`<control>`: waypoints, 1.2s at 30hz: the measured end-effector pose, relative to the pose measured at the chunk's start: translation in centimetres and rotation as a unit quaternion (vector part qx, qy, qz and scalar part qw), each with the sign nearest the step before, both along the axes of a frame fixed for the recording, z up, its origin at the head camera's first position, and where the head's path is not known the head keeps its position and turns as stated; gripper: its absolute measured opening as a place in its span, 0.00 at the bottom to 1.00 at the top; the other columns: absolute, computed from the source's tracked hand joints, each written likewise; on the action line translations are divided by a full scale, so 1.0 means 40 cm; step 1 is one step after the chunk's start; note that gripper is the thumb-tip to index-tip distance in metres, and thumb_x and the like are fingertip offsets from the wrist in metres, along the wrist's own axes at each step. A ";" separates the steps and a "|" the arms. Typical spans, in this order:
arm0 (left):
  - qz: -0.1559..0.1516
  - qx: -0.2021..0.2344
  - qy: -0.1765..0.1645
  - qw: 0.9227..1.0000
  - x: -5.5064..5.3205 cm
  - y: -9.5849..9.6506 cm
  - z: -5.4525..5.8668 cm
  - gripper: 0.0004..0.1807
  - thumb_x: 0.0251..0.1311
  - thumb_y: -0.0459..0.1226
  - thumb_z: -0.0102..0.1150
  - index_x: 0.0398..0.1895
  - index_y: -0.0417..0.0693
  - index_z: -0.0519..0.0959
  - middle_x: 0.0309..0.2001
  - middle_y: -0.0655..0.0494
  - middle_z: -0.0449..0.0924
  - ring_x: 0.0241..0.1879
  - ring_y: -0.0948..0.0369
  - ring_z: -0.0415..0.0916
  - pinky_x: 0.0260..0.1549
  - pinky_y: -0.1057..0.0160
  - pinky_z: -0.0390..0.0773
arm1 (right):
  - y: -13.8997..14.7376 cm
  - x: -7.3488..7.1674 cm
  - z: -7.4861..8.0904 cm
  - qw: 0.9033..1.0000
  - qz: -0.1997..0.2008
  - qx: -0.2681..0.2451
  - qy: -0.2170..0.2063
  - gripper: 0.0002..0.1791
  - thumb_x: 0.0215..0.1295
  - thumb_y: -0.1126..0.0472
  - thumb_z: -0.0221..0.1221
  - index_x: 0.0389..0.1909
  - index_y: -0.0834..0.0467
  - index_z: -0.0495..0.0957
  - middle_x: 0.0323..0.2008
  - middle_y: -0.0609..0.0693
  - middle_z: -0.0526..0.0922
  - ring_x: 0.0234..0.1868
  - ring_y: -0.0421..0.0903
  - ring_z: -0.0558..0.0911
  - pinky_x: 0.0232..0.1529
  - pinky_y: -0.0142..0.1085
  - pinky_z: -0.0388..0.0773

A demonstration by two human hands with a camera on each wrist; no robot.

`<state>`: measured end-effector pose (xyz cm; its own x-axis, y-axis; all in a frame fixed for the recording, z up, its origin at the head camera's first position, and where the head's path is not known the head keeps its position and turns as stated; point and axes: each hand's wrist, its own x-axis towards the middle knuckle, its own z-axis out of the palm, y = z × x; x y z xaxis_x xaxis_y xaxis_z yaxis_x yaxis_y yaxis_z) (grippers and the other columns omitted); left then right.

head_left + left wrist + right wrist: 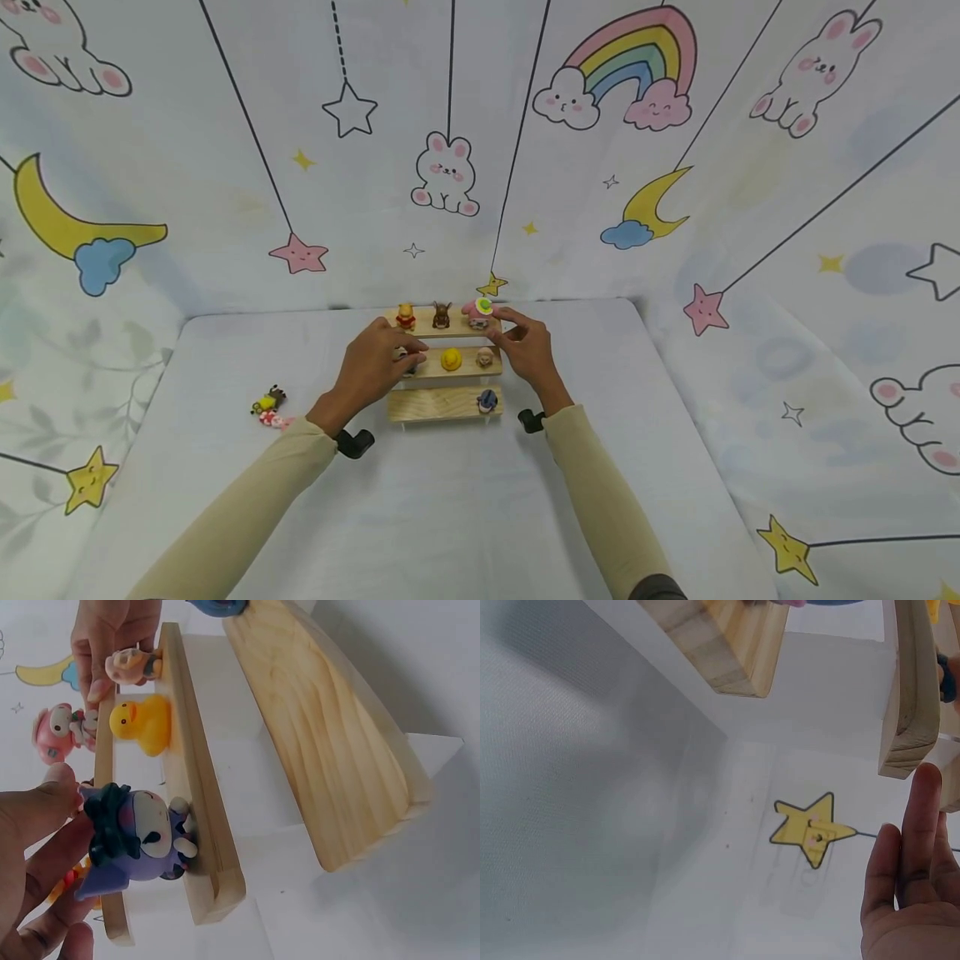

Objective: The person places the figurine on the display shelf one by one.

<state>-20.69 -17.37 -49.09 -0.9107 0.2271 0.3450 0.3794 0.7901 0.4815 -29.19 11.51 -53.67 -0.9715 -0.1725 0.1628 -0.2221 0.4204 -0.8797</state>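
On the wooden middle shelf [468, 372] stands a purple figurine [142, 836] with a dark hood. My left hand [375, 358] pinches it at the head, thumb on one side and fingers partly hidden behind. My right hand [528, 346] is at the right end of the wooden top shelf [457, 331], its fingers [919, 832] fairly straight beside the wood. Nearest to it sits a pink figurine [478, 315] with a green and white disc on its head. Also on the middle shelf are a yellow duck [146, 724] and a small beige figurine [131, 666].
A yellow bear figurine [406, 317] and a brown figurine [441, 316] occupy the top shelf. The bottom shelf [435, 406] carries a dark blue figurine [487, 401] at its right. Left of the shelves, a yellow and brown figurine [268, 402] and a red-pink one [276, 420] lie on the table.
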 end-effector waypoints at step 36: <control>0.025 -0.005 -0.030 0.999 0.041 -0.056 -0.035 0.21 0.56 0.47 0.82 0.53 0.54 0.91 0.46 0.52 0.90 0.44 0.55 0.73 0.38 0.57 0.76 | 0.000 0.000 0.000 1.000 -0.002 0.000 -0.007 0.22 0.69 0.48 0.71 0.63 0.42 0.86 0.63 0.45 0.87 0.33 0.42 0.86 0.29 0.32 0.75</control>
